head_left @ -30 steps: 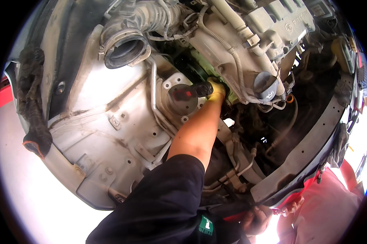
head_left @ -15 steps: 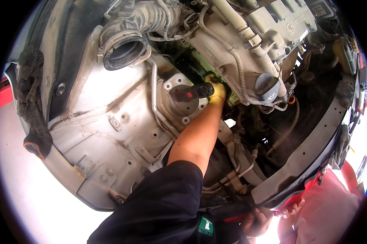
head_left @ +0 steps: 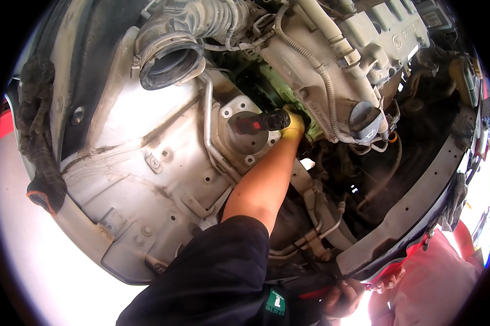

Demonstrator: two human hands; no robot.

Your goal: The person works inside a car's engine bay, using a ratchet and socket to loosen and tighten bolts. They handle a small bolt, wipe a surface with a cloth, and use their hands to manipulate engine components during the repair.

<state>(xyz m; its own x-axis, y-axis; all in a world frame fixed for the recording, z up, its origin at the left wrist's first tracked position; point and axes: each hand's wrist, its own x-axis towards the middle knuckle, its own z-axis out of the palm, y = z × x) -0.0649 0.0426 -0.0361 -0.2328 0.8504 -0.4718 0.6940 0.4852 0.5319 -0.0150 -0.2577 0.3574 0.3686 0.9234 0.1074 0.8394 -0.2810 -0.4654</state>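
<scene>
My left arm, bare below a black sleeve, reaches into a car's engine bay. My left hand (head_left: 295, 125), in a yellow glove, is down in the gap beside the engine, next to a pale green part (head_left: 280, 87). Its fingers are mostly hidden, so whatever they touch does not show. Just left of the glove, a black tool-like object (head_left: 266, 123) with a red patch lies over the round strut mount (head_left: 235, 110) and partly covers the glove. My right hand is not in view.
An uncapped, ribbed intake duct (head_left: 171, 65) hangs at upper left. The engine cover (head_left: 389, 41) and black oil filler cap (head_left: 364, 118) are at upper right. Dark gloves (head_left: 37, 130) lie on the left fender. At lower right, a person in red has bare hands (head_left: 389, 276) near the front edge.
The view has shifted slightly. The gloved fingers that showed behind the black object have dropped out of sight; the hand stays in the same gap. The black object has not moved on the mount.
</scene>
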